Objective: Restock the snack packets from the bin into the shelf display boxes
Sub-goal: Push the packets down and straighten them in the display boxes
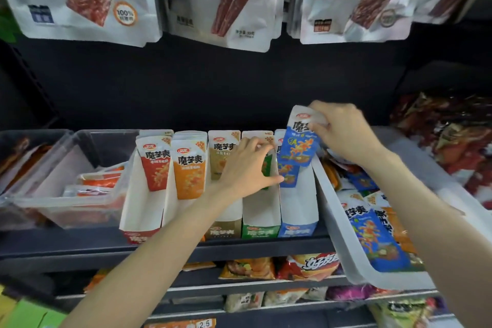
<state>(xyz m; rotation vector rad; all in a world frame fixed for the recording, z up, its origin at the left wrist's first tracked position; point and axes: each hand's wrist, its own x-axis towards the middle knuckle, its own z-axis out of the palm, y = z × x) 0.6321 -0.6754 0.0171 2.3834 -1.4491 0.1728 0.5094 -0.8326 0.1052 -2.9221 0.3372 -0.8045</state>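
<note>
My right hand (343, 133) pinches the white top of a blue snack packet (299, 146) and holds it upright over the blue display box (298, 210), in front of another blue packet standing there. My left hand (247, 165) rests on the green display box (259, 216), fingers curled over the top of the green packets inside, thumb touching the blue box's side wall. A white bin (343, 242) at the right holds more blue and orange packets. Red (155, 162), orange (189, 170) and tan (223, 152) packets stand in their boxes to the left.
Clear plastic bins (66, 194) with flat orange packets sit at the left of the shelf. Large white jerky bags (218, 0) hang above. Lower shelves carry chip bags (306, 266). A pile of reddish-brown packets (452, 136) lies at the far right.
</note>
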